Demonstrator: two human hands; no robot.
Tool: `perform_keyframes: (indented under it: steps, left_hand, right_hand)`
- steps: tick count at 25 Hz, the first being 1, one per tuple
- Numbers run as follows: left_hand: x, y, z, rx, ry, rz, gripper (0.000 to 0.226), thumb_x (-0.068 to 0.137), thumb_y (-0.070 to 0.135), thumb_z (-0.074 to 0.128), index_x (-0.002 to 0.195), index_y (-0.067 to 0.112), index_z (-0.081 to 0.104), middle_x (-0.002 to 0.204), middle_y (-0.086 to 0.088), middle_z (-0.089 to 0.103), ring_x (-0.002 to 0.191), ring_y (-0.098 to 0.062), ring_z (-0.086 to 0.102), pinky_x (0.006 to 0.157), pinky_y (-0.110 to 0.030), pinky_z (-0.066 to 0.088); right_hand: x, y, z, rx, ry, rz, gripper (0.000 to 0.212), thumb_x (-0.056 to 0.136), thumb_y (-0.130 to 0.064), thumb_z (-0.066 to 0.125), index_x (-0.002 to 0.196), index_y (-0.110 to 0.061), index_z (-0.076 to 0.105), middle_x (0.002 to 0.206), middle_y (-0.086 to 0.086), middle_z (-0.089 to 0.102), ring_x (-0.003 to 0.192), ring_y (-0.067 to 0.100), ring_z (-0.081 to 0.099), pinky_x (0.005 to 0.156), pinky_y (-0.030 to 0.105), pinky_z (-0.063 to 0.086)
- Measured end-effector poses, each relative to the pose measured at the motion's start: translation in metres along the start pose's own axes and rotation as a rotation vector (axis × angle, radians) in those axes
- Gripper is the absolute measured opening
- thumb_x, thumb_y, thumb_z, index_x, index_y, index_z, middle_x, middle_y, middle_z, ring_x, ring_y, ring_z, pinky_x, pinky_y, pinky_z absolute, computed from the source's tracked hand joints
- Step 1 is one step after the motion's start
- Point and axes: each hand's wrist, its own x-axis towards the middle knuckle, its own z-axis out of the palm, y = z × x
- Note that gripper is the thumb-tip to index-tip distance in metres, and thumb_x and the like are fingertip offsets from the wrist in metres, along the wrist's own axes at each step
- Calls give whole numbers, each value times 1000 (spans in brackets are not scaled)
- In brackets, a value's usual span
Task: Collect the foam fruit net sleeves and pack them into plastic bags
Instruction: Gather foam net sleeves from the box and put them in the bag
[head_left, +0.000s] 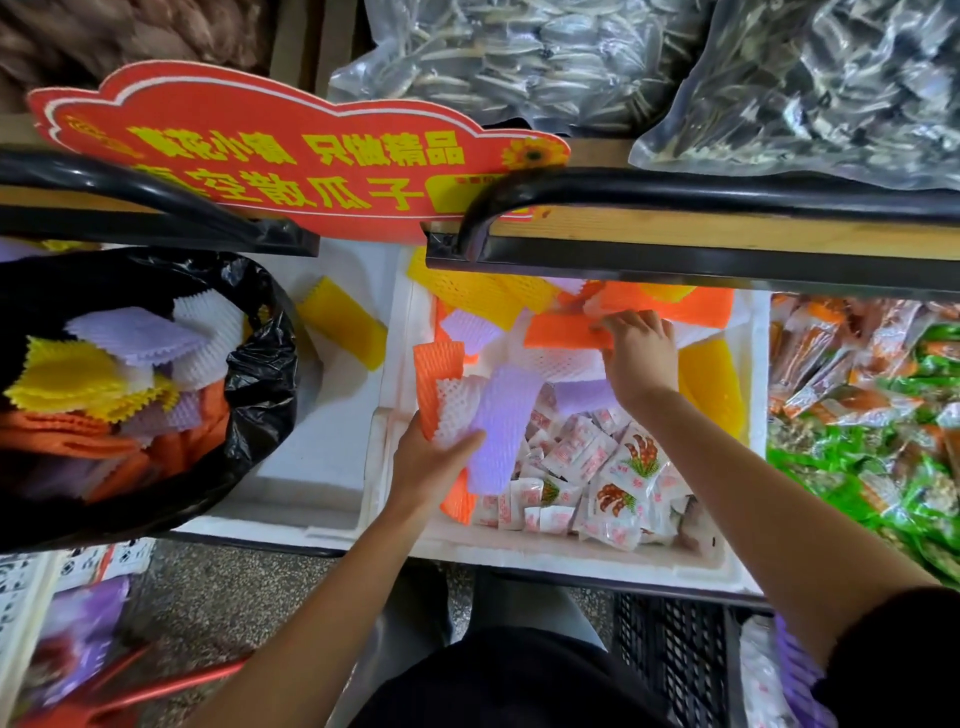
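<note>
My left hand (434, 465) grips a small stack of foam net sleeves (498, 426), purple on top with white and orange beneath, at the left side of a white foam box (571, 564). My right hand (640, 353) reaches to the back of the box and pinches an orange sleeve (563, 331). More orange, yellow, white and purple sleeves lie loose around it. A black plastic bag (260, 374) at the left stands open, holding several sleeves (114, 384) of mixed colours.
Small white snack packets (597, 467) fill the box's front. A black-edged shelf rail (675, 249) overhangs the box's back. A red sign (291, 150) stands above. Green and orange snack packs (872, 405) lie at the right. A second foam box (322, 447) holds a yellow sleeve.
</note>
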Motion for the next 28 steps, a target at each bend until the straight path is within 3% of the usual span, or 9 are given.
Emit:
perform_keyframes:
  steps: [3,6,10,13,16,18,20,23,28]
  left_hand:
    - [1,1,6,10,99,-23,46,58,40,71,101,28,58,98,1,68,92,-18,66,82,-46,56]
    - [3,2,17,-5,185,-46,59,66,38,74,117,16,53,108,-1,66,98,-21,64,87,-47,54]
    - [-5,6,43,-133,94,-20,49,78,23,74,120,12,52,112,-5,66,100,-18,65,79,-27,53]
    - [-13,6,53,-220,15,-70,63,74,28,78,123,7,43,113,-8,64,100,-18,66,70,-19,52]
    - [-14,5,55,-154,19,-61,66,70,21,83,123,9,45,109,-8,66,92,-17,68,64,-20,54]
    - [-14,8,55,-84,44,-34,59,69,19,83,119,13,51,106,-4,67,90,-16,67,64,-21,52]
    - [-15,11,54,-63,21,-31,51,72,19,81,115,19,53,104,2,67,91,-14,66,66,-22,51]
    - [-20,12,52,-59,-58,-25,46,76,18,76,114,23,50,102,8,65,87,-7,65,58,-16,51]
    - [-22,6,49,-34,-68,5,35,78,10,74,99,29,53,95,11,66,81,-1,64,59,-15,51]
  right_hand:
    - [-18,-8,-22,146,78,-11,28,94,-15,52,121,-12,58,109,10,66,94,31,60,76,41,51]
    - [-66,-29,-32,314,6,-97,32,95,-10,49,126,-9,52,105,14,64,83,28,62,61,35,52]
    - [-121,-60,-11,478,-154,-193,49,92,-29,44,136,-8,46,127,11,57,106,32,56,88,44,51]
    - [-137,-58,-7,559,-191,-155,60,90,-46,41,139,-11,43,139,3,48,119,24,45,101,33,39]
    - [-144,-48,-15,751,-246,-141,47,89,-32,43,131,-10,50,131,1,54,116,9,48,100,17,35]
    - [-145,-41,-21,874,-271,-77,34,89,-18,47,122,-17,54,119,-6,59,105,-2,52,92,10,37]
    - [-140,-22,-23,869,-115,46,32,90,-7,52,119,-21,51,111,-8,58,100,-4,51,88,12,40]
    - [-119,32,-17,579,183,351,47,87,-3,60,129,-1,42,124,15,49,116,26,45,96,36,39]
    - [-95,78,3,593,-2,622,60,87,-13,64,136,1,32,131,24,46,115,37,49,91,44,45]
